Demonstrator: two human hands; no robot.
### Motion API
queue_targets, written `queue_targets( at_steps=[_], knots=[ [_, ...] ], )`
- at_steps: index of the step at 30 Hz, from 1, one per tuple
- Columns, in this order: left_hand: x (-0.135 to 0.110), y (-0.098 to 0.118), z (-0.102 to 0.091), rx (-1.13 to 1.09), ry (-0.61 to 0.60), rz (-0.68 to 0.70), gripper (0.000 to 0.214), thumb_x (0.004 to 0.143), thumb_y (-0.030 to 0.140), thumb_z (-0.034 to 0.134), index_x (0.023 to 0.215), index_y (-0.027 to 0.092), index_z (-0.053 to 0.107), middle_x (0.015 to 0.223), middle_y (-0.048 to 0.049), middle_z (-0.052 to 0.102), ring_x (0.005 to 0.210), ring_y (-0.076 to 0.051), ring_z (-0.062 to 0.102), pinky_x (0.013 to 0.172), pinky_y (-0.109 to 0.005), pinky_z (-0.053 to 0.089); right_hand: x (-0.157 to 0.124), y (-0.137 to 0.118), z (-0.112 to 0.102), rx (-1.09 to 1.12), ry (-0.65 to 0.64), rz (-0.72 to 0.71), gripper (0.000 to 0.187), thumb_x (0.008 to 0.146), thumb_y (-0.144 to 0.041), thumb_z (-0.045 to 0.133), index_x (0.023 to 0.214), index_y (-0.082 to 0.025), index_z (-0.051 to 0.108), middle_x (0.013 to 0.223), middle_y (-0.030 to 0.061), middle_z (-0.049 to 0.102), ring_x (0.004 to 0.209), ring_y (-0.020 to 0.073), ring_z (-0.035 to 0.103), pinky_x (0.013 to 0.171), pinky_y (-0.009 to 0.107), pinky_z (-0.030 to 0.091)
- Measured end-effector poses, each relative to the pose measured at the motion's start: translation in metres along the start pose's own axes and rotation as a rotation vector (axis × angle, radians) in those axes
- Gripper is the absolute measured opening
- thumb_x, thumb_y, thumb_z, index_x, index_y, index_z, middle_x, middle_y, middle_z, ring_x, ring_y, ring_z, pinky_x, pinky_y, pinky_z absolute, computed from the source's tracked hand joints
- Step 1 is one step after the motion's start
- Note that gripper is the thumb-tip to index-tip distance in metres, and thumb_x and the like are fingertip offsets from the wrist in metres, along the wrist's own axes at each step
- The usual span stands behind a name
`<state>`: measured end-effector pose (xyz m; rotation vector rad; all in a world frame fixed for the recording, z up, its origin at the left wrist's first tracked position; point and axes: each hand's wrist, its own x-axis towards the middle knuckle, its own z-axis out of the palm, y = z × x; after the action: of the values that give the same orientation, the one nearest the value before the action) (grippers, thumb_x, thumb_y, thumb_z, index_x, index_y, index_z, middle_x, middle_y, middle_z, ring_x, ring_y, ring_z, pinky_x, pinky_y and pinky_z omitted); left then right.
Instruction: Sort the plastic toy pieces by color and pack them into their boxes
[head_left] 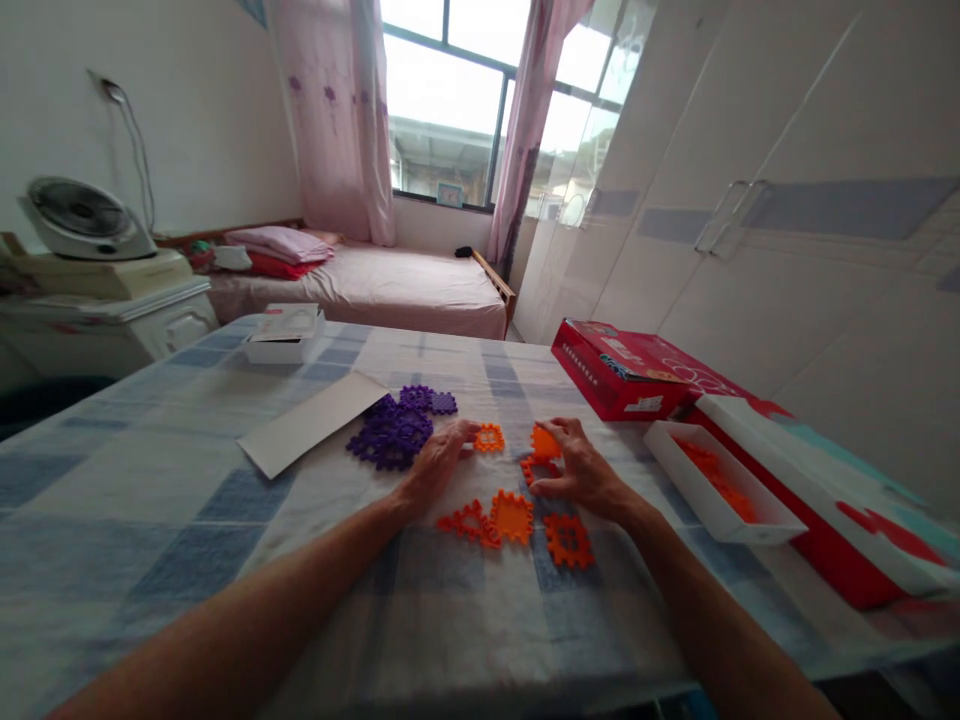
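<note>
Both hands lie mid-frame: left hand (437,462) flat, released; right hand (577,468) pinching an orange tile (545,442); white tray (720,482), right, holds orange pieces (718,478).

hands (510,465) on orange tiles (517,515), purple tiles (394,430) beside

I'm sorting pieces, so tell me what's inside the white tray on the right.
The white tray holds orange pieces lying along its floor. Its near wall hides part of the floor, so more may lie there.

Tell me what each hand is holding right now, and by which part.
The right hand pinches an orange puzzle piece by its right edge, on the table. The left hand lies flat, holding nothing, fingertips beside a small orange ring piece.
</note>
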<state>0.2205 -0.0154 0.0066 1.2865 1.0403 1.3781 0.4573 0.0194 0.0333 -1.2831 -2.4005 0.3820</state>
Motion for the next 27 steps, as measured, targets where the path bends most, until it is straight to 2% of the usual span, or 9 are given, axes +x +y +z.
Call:
queue_targets(
  at_steps=[4,9,14,17,22,27],
  knots=[
    [0.001,-0.003,0.000,0.015,-0.004,0.007,0.061,0.076,0.068,0.046,0.095,0.014,0.067,0.106,-0.0130,0.065,0.102,-0.027,0.059,0.084,-0.038,0.048,-0.006,0.000,0.002,-0.075,0.051,-0.095,0.074,0.067,-0.038,0.069,0.133,-0.020,0.040,0.133,0.0122,0.033,0.119,0.0259,0.045,0.101,0.039,0.040],
    [0.003,-0.009,-0.001,0.033,-0.006,0.035,0.062,0.080,0.066,0.043,0.099,0.012,0.066,0.108,-0.0137,0.064,0.102,-0.026,0.059,0.083,-0.037,0.049,-0.012,-0.004,-0.001,-0.195,0.114,-0.174,0.054,0.079,-0.038,0.058,0.127,-0.021,0.042,0.130,0.0120,0.040,0.112,0.0248,0.050,0.092,0.039,0.046],
    [0.004,-0.011,-0.002,0.044,-0.023,0.051,0.060,0.080,0.066,0.041,0.098,0.014,0.066,0.107,-0.0124,0.063,0.101,-0.024,0.059,0.083,-0.036,0.050,-0.009,-0.004,-0.004,-0.270,0.073,-0.150,0.027,0.091,-0.035,0.040,0.111,-0.022,0.052,0.107,0.0076,0.057,0.094,0.0201,0.058,0.081,0.034,0.048],
    [0.004,-0.009,-0.002,0.052,-0.022,0.050,0.060,0.080,0.066,0.041,0.096,0.013,0.065,0.106,-0.0125,0.063,0.100,-0.024,0.059,0.083,-0.036,0.050,-0.007,-0.002,-0.002,-0.311,0.025,-0.114,0.029,0.093,-0.036,0.035,0.105,-0.022,0.057,0.101,0.0072,0.059,0.094,0.0202,0.057,0.081,0.034,0.047],
    [0.003,-0.005,0.000,0.057,-0.024,0.055,0.058,0.081,0.064,0.041,0.097,0.013,0.065,0.108,-0.0129,0.062,0.101,-0.024,0.058,0.083,-0.035,0.050,-0.006,0.002,0.004,-0.327,0.008,-0.122,0.047,0.082,-0.050,0.054,0.118,-0.020,0.053,0.122,0.0111,0.053,0.109,0.0246,0.052,0.093,0.039,0.042],
    [0.003,-0.006,0.000,0.069,0.002,0.045,0.058,0.081,0.064,0.040,0.096,0.013,0.065,0.106,-0.0121,0.063,0.099,-0.023,0.059,0.082,-0.033,0.049,-0.004,0.004,0.005,-0.278,-0.027,-0.104,0.035,0.089,-0.040,0.045,0.115,-0.020,0.055,0.116,0.0093,0.059,0.106,0.0214,0.056,0.091,0.034,0.044]
  ],
)
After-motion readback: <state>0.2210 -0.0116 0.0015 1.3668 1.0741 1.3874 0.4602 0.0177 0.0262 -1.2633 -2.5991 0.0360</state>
